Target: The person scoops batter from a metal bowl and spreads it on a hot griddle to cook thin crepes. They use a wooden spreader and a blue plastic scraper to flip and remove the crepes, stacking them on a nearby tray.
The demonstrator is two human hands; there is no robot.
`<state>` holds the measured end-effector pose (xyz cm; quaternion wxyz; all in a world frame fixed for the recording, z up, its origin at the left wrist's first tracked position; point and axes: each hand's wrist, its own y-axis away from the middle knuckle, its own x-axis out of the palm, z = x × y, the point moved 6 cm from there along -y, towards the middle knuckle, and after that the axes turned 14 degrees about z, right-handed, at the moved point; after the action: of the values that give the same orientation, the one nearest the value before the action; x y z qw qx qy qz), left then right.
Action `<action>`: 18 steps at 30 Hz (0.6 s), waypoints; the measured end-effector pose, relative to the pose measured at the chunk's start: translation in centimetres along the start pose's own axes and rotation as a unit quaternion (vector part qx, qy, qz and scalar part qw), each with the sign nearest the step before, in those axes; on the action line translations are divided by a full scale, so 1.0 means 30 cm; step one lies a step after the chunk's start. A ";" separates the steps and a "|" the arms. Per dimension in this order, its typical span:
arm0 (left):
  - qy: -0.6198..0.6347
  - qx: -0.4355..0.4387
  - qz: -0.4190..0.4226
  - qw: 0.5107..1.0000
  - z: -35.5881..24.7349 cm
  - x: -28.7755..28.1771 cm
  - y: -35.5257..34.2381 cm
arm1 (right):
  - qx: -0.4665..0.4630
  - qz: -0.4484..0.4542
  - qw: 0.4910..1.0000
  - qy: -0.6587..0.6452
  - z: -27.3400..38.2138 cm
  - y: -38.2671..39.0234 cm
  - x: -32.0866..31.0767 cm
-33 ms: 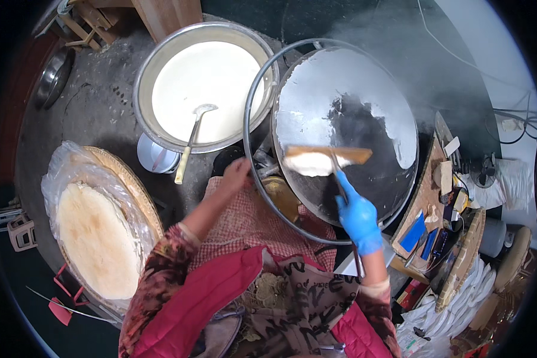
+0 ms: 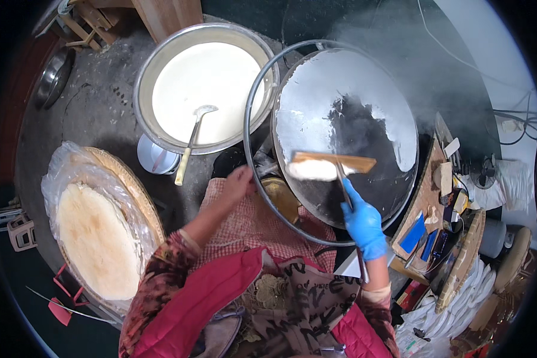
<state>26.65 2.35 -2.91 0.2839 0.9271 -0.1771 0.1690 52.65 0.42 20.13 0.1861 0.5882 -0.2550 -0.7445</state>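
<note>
My right hand (image 2: 364, 228), in a blue glove, grips the handle of a wooden batter spreader (image 2: 358, 161). Its flat blade is on the round dark griddle (image 2: 376, 191), with a thick lump of white batter (image 2: 313, 170) along its near edge. A thin whitish layer covers the far and left parts of the griddle; a dark patch shows in the middle. My bare left hand (image 2: 238, 181) is beside the metal ring (image 2: 249, 143) around the griddle, fingers curled together; whether it touches the ring I cannot tell. Nothing shows in it.
Left of the griddle stands a large metal basin (image 2: 144, 89) of white batter, a ladle (image 2: 188, 149) in it. Round flatbreads (image 2: 95, 238) lie on a woven tray (image 2: 140, 191) with plastic film. A cluttered board (image 2: 420, 224) with tools stands right. Steam rises behind the griddle.
The spreader and my right hand have shifted slightly right and nearer me, the batter lump with them. My left hand has moved a little nearer me.
</note>
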 end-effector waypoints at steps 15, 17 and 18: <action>-0.033 0.006 -0.026 0.999 -0.070 -0.031 -0.101 | 0.024 0.024 0.999 -0.033 -0.042 0.002 -0.010; -0.012 -0.025 0.000 1.000 -0.107 -0.052 -0.136 | -0.048 -0.026 0.995 -0.078 -0.007 -0.056 -0.052; -0.036 -0.030 -0.006 0.999 -0.132 -0.068 -0.157 | -0.072 -0.076 0.993 -0.061 0.028 -0.097 -0.067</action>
<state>26.01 8.81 -2.85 0.3060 0.9247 -0.1862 0.1287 52.40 4.05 20.10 0.1555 0.5443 -0.1660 -0.8074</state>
